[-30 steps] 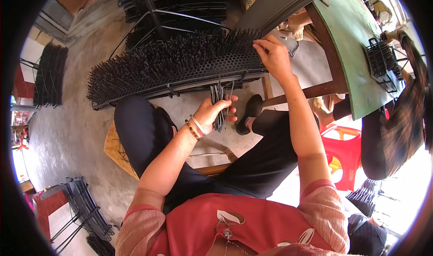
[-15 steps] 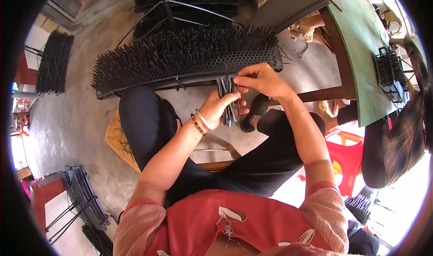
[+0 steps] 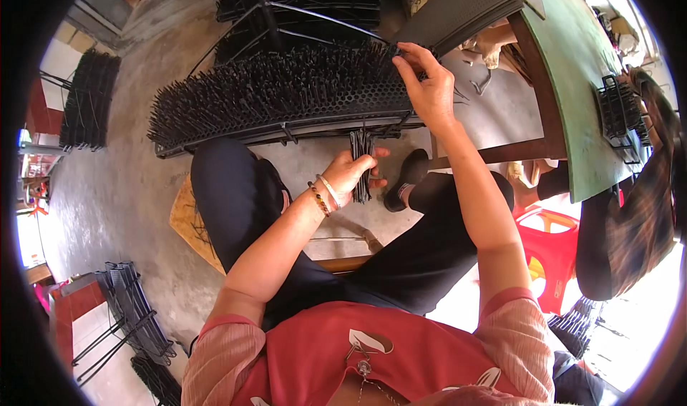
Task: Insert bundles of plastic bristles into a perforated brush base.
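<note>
My left hand [image 3: 348, 173] is closed round a bundle of thin dark rods [image 3: 361, 148], which stand roughly upright out of the fist, below the rack's near edge. Above my knees lies a long black perforated rack [image 3: 315, 110], its holes densely filled with short dark rods [image 3: 265, 77]. At the rack's right end, my right hand [image 3: 429, 87] has thumb and forefinger close together over the rods. Whatever sits between those fingertips is too small and dark to make out.
A green table [image 3: 565, 62] stands to the right, with black wire racks [image 3: 621, 120] on it. Grey panels [image 3: 458, 12] lean at the back. A red stool [image 3: 547, 252] is beside my right leg. More black racks [image 3: 132, 309] are at the left. Another person's sleeve [image 3: 630, 227] shows far right.
My right hand has moved from beside the bundle, up and away to the rack's right end. My left hand stays nearly in place, still gripping the rods.
</note>
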